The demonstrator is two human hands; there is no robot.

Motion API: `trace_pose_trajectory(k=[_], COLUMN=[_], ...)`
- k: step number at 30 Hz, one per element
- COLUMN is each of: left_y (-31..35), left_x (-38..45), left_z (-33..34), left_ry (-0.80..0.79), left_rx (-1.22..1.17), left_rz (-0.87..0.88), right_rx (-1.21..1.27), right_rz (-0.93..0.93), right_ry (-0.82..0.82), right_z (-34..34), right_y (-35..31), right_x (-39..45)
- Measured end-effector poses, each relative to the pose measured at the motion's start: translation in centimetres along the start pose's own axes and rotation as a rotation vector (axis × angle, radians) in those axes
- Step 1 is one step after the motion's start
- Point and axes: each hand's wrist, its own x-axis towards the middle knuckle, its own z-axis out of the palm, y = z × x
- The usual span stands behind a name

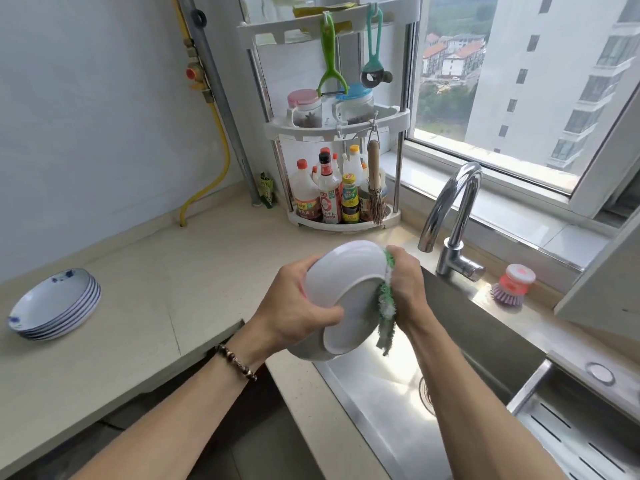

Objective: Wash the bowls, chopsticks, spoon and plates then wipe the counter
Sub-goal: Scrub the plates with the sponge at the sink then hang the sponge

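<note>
A white bowl [341, 278] is held tilted above the left edge of the steel sink [388, 410], its underside and foot ring facing me. My left hand [298, 306] grips its rim, thumb across the foot ring. My right hand [405, 282] grips a green and white cloth [386, 306] and presses it against the bowl's right rim. A stack of several white plates with blue pattern [57, 304] sits on the counter [173, 289] at the far left.
A chrome faucet [453, 216] rises behind the sink, no water running. A pink dish brush [512, 284] stands on the ledge to its right. A corner rack [346, 188] with sauce bottles stands behind. A drain rack [581, 434] lies at lower right.
</note>
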Motion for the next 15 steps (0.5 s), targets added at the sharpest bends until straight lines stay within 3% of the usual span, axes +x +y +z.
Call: trace_pose_trajectory(k=[6,12,13,15], left_y=[1.3,-0.3,-0.4,-0.3], left_x=[2.3,1.8,1.7,1.3], left_z=[-0.4,1.1,1.1,1.1], left_ry=[-0.25,-0.097,-0.083,-0.086], left_rx=[0.217,0.195,0.203,0.229], left_rz=[-0.131,-0.11,-0.104,-0.09], right_rx=[-0.227,-0.309,-0.274,-0.117], right_rz=[-0.295,-0.583,-0.567,-0.336], right_ry=[-0.134,-0.141,-0.142,-0.112], right_z=[0.8,3.0,2.8,1.9], right_y=[-0.9,1.2,1.9,2.1], right_x=[0.1,-3.1,-2.9,-1.9])
